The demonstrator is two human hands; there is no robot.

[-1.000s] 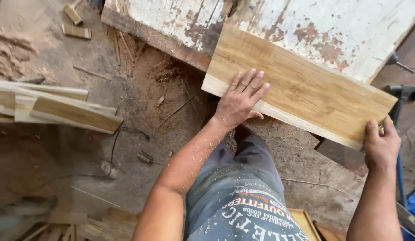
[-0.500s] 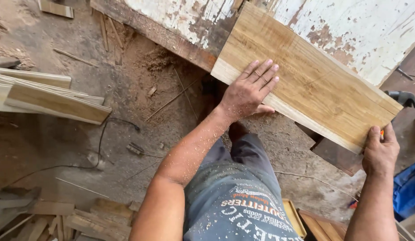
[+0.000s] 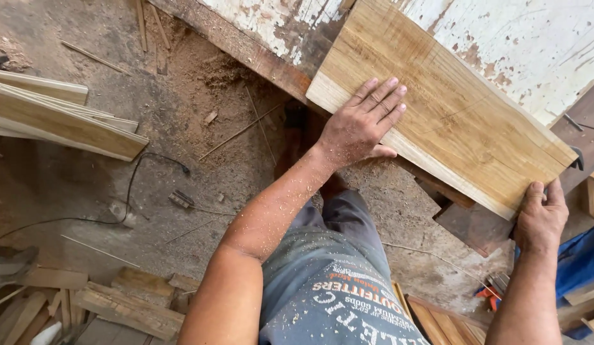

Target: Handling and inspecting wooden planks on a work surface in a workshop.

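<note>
A light wooden board lies slanted on a worn bench with peeling white paint. My left hand rests flat on the board's near left part, fingers spread and pressing down. My right hand grips the board's near right corner, thumb on top and fingers curled under the edge. Both forearms carry sawdust.
The dirt floor is covered with sawdust and thin wood strips. Several planks are stacked at the left. Scrap blocks lie at the bottom left, and a black cable runs across the floor. Something blue sits at the right edge.
My left hand has slid a little further up onto the board. The view has shifted, so the board and bench sit higher and more to the right. My right hand keeps its grip.
</note>
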